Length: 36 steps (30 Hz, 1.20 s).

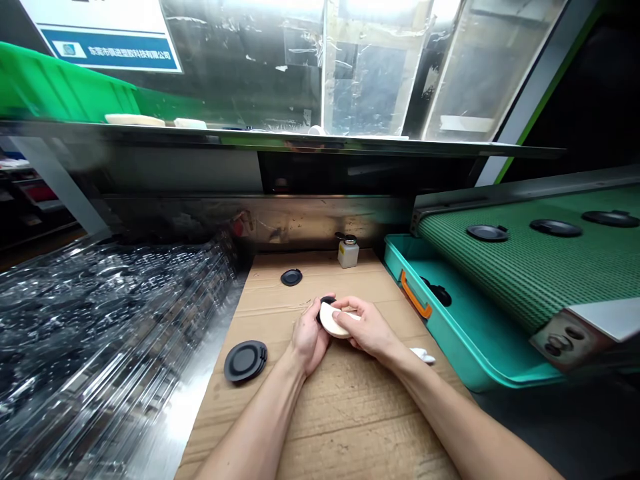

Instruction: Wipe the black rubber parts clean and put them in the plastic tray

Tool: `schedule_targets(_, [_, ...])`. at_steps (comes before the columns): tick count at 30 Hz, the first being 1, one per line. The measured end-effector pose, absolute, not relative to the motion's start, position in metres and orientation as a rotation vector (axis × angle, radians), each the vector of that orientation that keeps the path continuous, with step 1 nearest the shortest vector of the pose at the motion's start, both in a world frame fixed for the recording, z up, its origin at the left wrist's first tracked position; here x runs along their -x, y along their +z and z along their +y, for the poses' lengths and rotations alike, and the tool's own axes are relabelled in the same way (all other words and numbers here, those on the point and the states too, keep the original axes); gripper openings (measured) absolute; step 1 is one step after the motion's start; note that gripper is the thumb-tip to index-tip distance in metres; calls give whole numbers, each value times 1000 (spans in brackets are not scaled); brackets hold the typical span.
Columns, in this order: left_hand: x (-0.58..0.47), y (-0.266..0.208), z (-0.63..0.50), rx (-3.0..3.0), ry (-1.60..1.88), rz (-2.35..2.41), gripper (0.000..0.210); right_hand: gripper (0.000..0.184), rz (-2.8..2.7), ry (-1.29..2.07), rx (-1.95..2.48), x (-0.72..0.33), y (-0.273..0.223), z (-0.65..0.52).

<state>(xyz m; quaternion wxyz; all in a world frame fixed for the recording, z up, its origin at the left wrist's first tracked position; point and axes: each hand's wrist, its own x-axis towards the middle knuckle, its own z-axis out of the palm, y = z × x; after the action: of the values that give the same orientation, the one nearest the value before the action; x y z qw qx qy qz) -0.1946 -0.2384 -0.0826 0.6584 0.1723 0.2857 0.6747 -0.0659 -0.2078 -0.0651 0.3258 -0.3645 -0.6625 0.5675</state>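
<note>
Over the middle of a cardboard sheet (340, 433), my left hand (309, 337) is closed around a round black plastic part (327, 301), mostly hidden by the fingers and by what lies against it. My right hand (367, 328) pinches a cream-white round pad (334, 323) and holds its flat side against the black part. Left of my hands, a flat black disc-shaped part with a small tab (245, 361) lies on the cardboard, seemingly stacked on another. Farther back rests a smaller black disc (291, 277). A crumpled white cloth (423, 355) is beside my right forearm.
A small bottle (349, 253) stands at the cardboard's back edge. Clear plastic trays (115, 347) are piled on the left. On the right, a teal bin (453, 350) with black parts sits under a green conveyor belt (540, 267) carrying black discs. A metal shelf (310, 141) crosses above.
</note>
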Motion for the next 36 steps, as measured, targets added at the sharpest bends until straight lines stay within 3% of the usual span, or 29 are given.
schedule_targets(4, [197,-84,-239,-380,1492,642,28,24,-1865,1567,1020,53,-58,-203])
schedule_targets(10, [196,-84,-239,-397,1492,667,25,29,-1915,1291,1017,49,-52,-200])
schedule_targets(15, [198,-85,-237,-353,1480,651,26,23,-2094,1239,933,45,-52,-199])
schedule_targets(22, [196,-87,-234,-334,1527,624,27,30,-2147,694,1007,59,-62,-202])
schedule_targets(27, [197,-86,-234,-328,1502,639,30,37,-2162,389,1367,67,-65,-201])
schedule_targets(36, [198,-84,-235,-329,1473,663,30,43,-2218,371,1376,64,-69,-203])
